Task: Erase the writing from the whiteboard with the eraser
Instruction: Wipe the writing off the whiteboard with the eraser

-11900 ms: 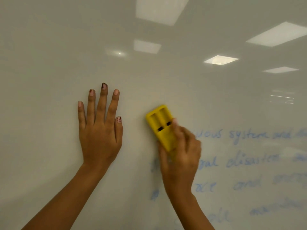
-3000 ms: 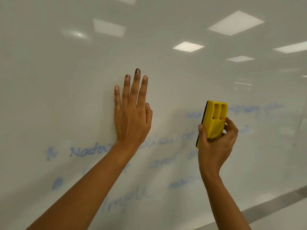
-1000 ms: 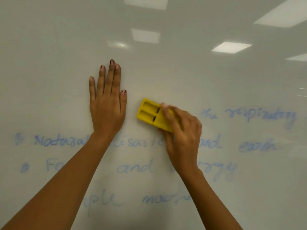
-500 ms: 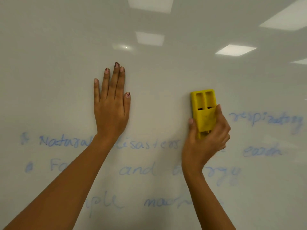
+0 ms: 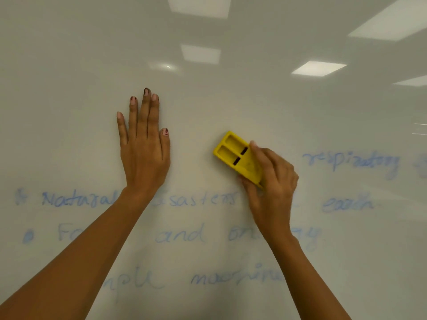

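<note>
The yellow eraser [image 5: 232,154] lies against the whiteboard [image 5: 69,84] a little right of the middle of my view, tilted so its free end points up and to the left. I can make out two recessed slots in its back. The right hand [image 5: 271,181] grips its lower right end, with fingers curled over the top edge and the thumb tucked underneath, so that end is hidden from me. The eraser sits on a clean patch of board just above a long line of blue writing [image 5: 201,200].

The left hand [image 5: 143,151] is pressed flat on the board to the left of the eraser and apart from it. Its fingers are straight, point upward and hold nothing.

The writing around them is faint and smeared. Right of the right hand I read "respiratory" [image 5: 351,161], and below that a word that looks like "earth" [image 5: 346,204]. The line under the hands begins with "Natural" [image 5: 78,200]. The left wrist covers some letters after it, and the right hand blocks a stretch further along. Lower down, "and" [image 5: 180,234] sits between the left forearm [image 5: 92,262] and the right forearm [image 5: 300,273], and both forearms cut across the lines beneath and hide parts of words. The upper board shows reflections of ceiling lights [image 5: 318,68].
</note>
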